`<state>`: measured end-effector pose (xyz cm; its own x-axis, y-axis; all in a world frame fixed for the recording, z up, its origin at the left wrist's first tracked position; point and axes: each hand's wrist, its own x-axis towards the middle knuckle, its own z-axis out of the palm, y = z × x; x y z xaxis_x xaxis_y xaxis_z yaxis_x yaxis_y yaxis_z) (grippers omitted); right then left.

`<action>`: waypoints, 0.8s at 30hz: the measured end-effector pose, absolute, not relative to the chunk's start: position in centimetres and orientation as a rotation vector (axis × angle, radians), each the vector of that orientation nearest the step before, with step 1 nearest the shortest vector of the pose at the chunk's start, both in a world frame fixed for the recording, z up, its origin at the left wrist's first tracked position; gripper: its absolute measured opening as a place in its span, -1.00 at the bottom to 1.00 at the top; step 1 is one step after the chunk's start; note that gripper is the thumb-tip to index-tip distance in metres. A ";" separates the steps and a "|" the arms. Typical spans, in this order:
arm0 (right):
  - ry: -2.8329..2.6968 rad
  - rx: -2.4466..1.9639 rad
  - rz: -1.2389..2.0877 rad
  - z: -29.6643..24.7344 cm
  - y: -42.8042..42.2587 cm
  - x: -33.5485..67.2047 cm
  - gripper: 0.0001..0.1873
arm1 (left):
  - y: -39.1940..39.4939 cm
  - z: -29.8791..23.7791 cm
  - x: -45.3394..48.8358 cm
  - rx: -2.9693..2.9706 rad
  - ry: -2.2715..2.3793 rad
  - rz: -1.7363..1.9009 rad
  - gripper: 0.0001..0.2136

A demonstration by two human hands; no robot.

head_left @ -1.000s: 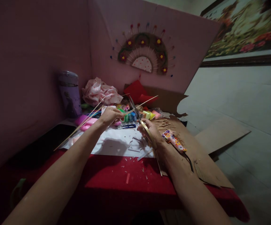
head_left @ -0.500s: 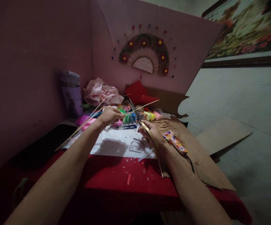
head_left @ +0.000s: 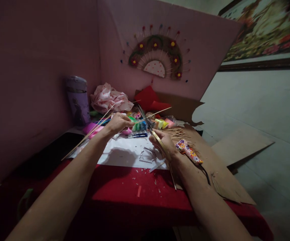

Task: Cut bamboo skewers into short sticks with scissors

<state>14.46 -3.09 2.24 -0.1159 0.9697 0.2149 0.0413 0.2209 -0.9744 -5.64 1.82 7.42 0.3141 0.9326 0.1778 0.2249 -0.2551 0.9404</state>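
My left hand [head_left: 117, 123] is closed on a bunch of thin bamboo sticks [head_left: 89, 134] that run from lower left past the fingers and stick out toward upper right. My right hand [head_left: 163, 143] is closed on the handles of gold scissors [head_left: 150, 127], whose blades reach up to the sticks just right of my left fingers. Both hands hover over a white sheet [head_left: 125, 152] littered with small cut scraps.
A red cloth [head_left: 135, 194] covers the table. Brown cardboard [head_left: 210, 164] lies at right with cut sticks [head_left: 176, 133] and a patterned tool [head_left: 189, 152]. Coloured clay packs [head_left: 147, 124], blue snips [head_left: 136, 135], pink fabric [head_left: 110, 98] and a purple tumbler [head_left: 77, 98] sit behind. A fan decoration [head_left: 156, 57] hangs on the pink board.
The view has shifted slightly; both hands stay in nearly the same pose, with the scissors still at the sticks.
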 end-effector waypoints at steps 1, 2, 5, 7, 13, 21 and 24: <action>-1.423 -1.041 1.094 2.2 -3.0 14.4 -0.34 | 1.8 7.4 -5.6 1.697 1.056 1.001 -0.78; -1.417 -1.051 1.087 2.2 -3.0 14.4 -0.32 | 1.8 7.5 -5.6 1.701 1.057 1.001 -0.78; -1.402 -1.072 1.059 2.0 -3.0 14.3 -0.26 | 1.6 7.6 -5.6 1.716 1.063 1.005 -0.78; -1.407 -1.079 1.038 2.0 -3.1 14.3 -0.24 | 1.6 7.6 -5.6 1.725 1.066 1.007 -0.77; -1.452 -1.067 0.985 1.5 -2.8 14.4 -0.26 | 1.7 7.6 -5.6 1.768 1.072 1.019 -0.77; -1.457 -1.063 0.956 1.6 -2.9 14.3 -0.31 | 2.4 6.4 -5.3 2.104 1.189 1.160 -0.70; -1.449 -1.061 0.952 1.6 -2.8 14.3 -0.33 | 2.4 5.9 -4.9 2.273 1.292 1.231 -0.72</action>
